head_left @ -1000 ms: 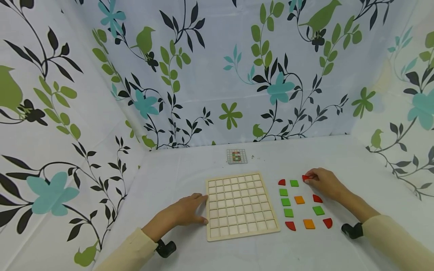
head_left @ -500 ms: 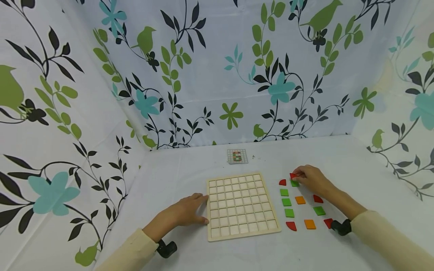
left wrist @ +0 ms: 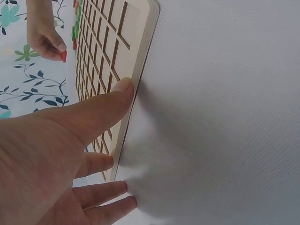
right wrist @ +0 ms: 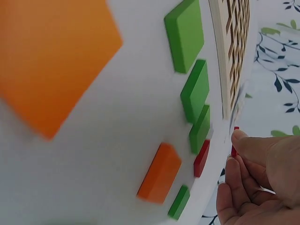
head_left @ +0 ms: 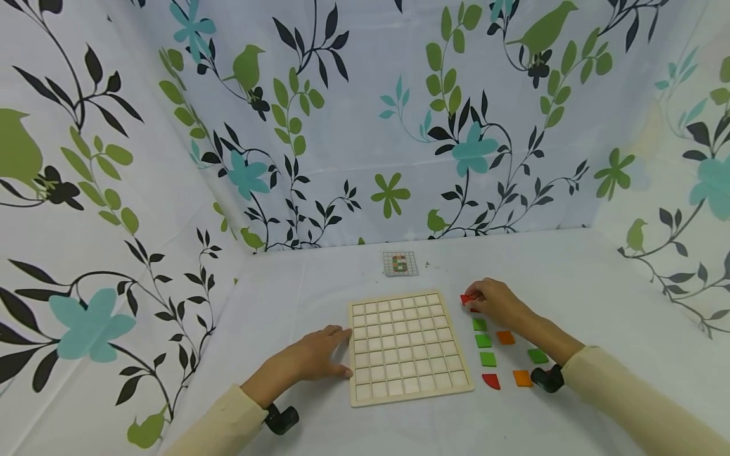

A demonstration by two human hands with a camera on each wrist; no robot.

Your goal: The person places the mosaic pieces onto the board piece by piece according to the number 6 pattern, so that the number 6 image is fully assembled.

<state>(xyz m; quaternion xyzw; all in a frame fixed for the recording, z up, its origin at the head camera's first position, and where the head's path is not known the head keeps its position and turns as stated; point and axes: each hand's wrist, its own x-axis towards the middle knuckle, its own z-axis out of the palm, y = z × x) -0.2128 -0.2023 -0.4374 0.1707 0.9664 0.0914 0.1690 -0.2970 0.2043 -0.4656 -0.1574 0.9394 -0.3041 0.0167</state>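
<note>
My right hand (head_left: 497,303) pinches a red quarter-circle tile (head_left: 466,299) between thumb and fingertips. In the right wrist view this red tile (right wrist: 234,151) appears as a thin edge, held above the white cloth. The hand is just past the upper right corner of a wooden grid board (head_left: 406,349). Its square cells hold no tiles. At the board's left edge rests my left hand (head_left: 310,358), fingers spread. The left wrist view has its thumb (left wrist: 123,87) on the rim of the board (left wrist: 145,33), with the other fingers along the same side.
Right of the board lie green square tiles (head_left: 483,341), orange tiles (head_left: 505,337) and a red quarter-circle tile (head_left: 491,381). Another red tile (right wrist: 202,158) lies partly hidden under the right hand. A small pattern card (head_left: 400,263) sits behind the board. Patterned curtains surround the table.
My right hand has moved left with the red tile, passing over the green tile towards the board. My left hand has stayed at the board's edge.
</note>
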